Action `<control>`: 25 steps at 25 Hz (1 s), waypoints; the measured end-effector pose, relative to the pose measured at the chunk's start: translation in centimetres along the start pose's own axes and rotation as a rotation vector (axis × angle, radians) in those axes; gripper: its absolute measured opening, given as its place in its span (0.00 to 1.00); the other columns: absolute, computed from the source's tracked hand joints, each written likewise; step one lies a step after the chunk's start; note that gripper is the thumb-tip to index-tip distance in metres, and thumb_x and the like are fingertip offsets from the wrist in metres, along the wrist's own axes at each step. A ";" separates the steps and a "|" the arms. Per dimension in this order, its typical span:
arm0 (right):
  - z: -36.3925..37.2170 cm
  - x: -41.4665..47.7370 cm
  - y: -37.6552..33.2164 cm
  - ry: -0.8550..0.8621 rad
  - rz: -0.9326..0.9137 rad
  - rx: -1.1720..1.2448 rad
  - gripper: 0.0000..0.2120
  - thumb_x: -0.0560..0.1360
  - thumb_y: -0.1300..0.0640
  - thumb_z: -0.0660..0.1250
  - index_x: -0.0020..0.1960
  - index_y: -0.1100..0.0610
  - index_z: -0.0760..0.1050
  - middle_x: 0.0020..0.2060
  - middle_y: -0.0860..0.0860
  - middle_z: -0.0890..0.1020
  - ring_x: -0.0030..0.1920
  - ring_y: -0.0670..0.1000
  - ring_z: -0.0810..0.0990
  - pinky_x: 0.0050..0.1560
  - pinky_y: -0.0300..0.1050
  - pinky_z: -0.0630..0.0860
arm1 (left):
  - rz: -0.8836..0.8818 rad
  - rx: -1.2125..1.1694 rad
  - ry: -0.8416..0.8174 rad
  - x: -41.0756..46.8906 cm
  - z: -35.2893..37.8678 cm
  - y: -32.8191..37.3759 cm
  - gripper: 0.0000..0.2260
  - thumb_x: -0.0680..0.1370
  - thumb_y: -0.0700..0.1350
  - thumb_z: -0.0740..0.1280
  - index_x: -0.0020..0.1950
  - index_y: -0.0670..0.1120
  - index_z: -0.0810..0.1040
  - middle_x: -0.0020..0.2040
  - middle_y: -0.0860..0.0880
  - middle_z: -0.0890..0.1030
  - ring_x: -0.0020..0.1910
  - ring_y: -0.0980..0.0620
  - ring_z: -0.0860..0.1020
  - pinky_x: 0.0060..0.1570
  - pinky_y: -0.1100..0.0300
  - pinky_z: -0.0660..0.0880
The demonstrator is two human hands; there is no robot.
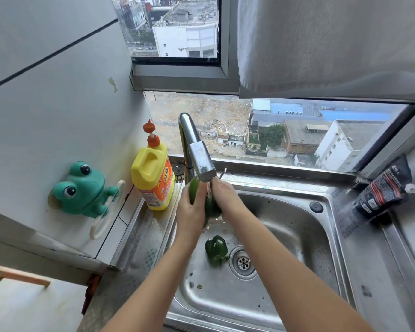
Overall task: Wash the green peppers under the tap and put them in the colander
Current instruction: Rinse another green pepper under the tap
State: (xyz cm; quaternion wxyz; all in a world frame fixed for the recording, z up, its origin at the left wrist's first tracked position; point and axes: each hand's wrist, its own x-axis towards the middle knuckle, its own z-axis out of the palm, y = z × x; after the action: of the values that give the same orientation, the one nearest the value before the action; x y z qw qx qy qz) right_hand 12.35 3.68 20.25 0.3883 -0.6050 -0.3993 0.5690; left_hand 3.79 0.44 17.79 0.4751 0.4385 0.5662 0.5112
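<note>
Daylit kitchen corner. A pale grey tiled wall (58, 104) fills the left, with a green frog-shaped holder (82, 188) stuck to it. Straight ahead, a metal-framed window (225, 125) looks down from high up onto rooftops and bare ground. A white curtain (321, 44) hangs over its upper right part. Below the window runs a stainless steel table (381, 271), with a yellow bottle (153, 180) standing in its left corner.

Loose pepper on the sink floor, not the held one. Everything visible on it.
The loose pepper is dark green, glossy, lobed and seemingly whole. It lies on the wet steel floor of the sink, right beside the drain, on its left. The left hand and right hand are above it on the held pepper; neither touches it.
</note>
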 end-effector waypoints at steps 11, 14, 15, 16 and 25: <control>-0.5 -1.0 1.6 -0.040 -0.462 -0.091 0.17 0.79 0.50 0.54 0.63 0.57 0.70 0.53 0.51 0.77 0.55 0.49 0.75 0.62 0.47 0.72 | -0.494 -0.166 -0.062 3.4 -1.1 3.9 0.14 0.80 0.53 0.60 0.53 0.45 0.79 0.43 0.44 0.82 0.45 0.45 0.81 0.48 0.51 0.78; -1.2 -1.3 2.3 -0.130 -0.586 -0.276 0.18 0.77 0.51 0.54 0.64 0.57 0.68 0.56 0.51 0.76 0.57 0.49 0.74 0.60 0.42 0.70 | -0.697 -0.059 -0.303 3.9 -2.6 4.5 0.19 0.78 0.59 0.57 0.54 0.47 0.79 0.47 0.42 0.82 0.48 0.41 0.80 0.47 0.46 0.77; -1.0 -1.4 2.5 -0.085 -0.614 -0.318 0.18 0.78 0.49 0.53 0.63 0.56 0.68 0.55 0.51 0.76 0.56 0.47 0.74 0.58 0.39 0.69 | -0.718 -0.042 -0.320 3.8 -2.6 4.6 0.19 0.78 0.60 0.56 0.53 0.49 0.79 0.49 0.42 0.82 0.49 0.40 0.79 0.49 0.42 0.76; -0.8 -1.5 2.6 -0.023 -0.630 -0.303 0.17 0.77 0.46 0.52 0.60 0.54 0.69 0.53 0.49 0.77 0.53 0.45 0.74 0.54 0.35 0.69 | -0.716 -0.064 -0.299 3.8 -2.3 4.6 0.18 0.78 0.60 0.56 0.52 0.49 0.79 0.49 0.41 0.81 0.50 0.39 0.79 0.51 0.39 0.74; 0.0 -1.1 -1.6 0.038 -0.016 0.152 0.14 0.71 0.48 0.66 0.35 0.58 0.78 0.33 0.53 0.79 0.39 0.53 0.77 0.47 0.53 0.77 | -0.039 -0.074 0.001 1.3 0.7 2.7 0.20 0.71 0.60 0.61 0.45 0.43 0.76 0.41 0.46 0.79 0.42 0.48 0.77 0.42 0.50 0.76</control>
State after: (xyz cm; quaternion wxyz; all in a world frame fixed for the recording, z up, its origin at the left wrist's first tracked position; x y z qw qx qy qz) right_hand 12.23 3.32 22.16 0.4451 -0.5815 -0.3523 0.5828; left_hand 4.34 2.11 20.38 0.5006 0.4093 0.5557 0.5226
